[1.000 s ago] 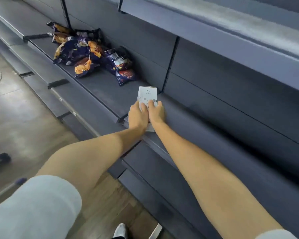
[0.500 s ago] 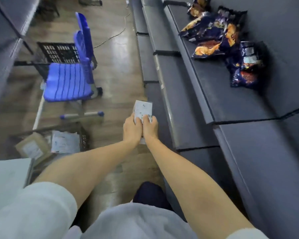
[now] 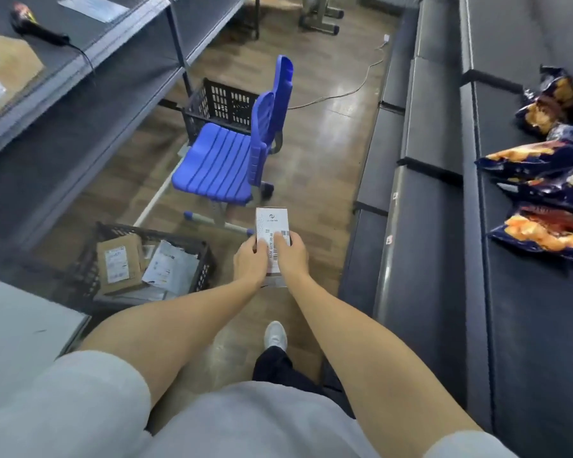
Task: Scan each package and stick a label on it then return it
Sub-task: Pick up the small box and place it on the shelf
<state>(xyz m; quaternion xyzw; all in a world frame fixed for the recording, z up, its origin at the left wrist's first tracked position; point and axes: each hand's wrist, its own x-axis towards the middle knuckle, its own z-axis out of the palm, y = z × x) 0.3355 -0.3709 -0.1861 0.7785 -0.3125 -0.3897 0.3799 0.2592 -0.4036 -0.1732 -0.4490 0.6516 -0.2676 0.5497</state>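
I've got the small white box [image 3: 272,226] out in front of me over the aisle floor, left hand [image 3: 250,264] and right hand [image 3: 291,256] both curled around its near end, thumbs pressed flat on its labelled face beside the barcode. Down to my left, a black crate [image 3: 199,259] on the floor holds a brown cardboard parcel [image 3: 119,262] and a pale mailer bag [image 3: 172,269]. Further off, behind the blue chair [image 3: 219,160], another black crate [image 3: 222,104]; I can't tell its contents.
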